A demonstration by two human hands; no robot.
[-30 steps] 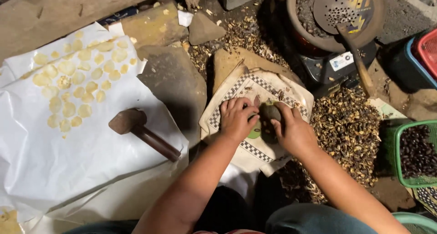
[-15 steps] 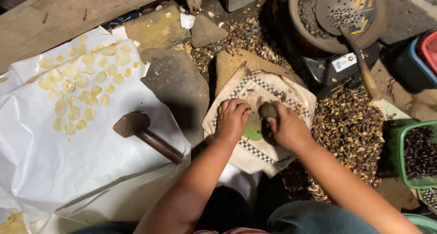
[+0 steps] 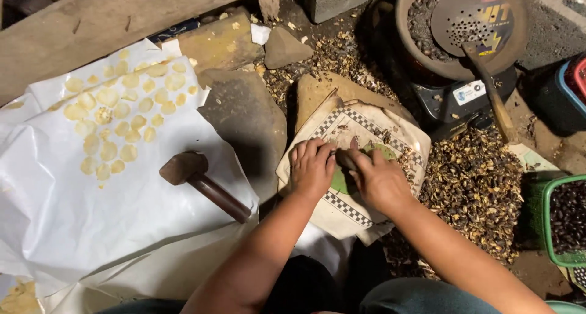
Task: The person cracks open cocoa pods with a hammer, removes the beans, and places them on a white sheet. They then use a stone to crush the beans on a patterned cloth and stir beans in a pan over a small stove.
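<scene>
My right hand (image 3: 381, 182) grips a small dark stone (image 3: 345, 160) and holds it low over a green patch (image 3: 339, 181) on a checker-edged cloth (image 3: 360, 127). My left hand (image 3: 311, 167) lies just left of the stone, its bent fingertips pressed on the cloth. Whatever is under those fingertips is hidden. Both hands touch at the stone.
A wooden mallet (image 3: 198, 179) lies on a white sheet (image 3: 73, 228) bearing several flattened yellow discs (image 3: 110, 121). A flat stone slab (image 3: 247, 121) sits beside the cloth. Broken shells (image 3: 476, 192) are heaped on the right. Behind are a pot (image 3: 415, 39) with a perforated ladle (image 3: 473, 24) and a green basket (image 3: 564, 219) of dark seeds.
My right hand has brought the stone down onto the cloth, so less of it shows. My left hand stays beside it. The mallet has not moved.
</scene>
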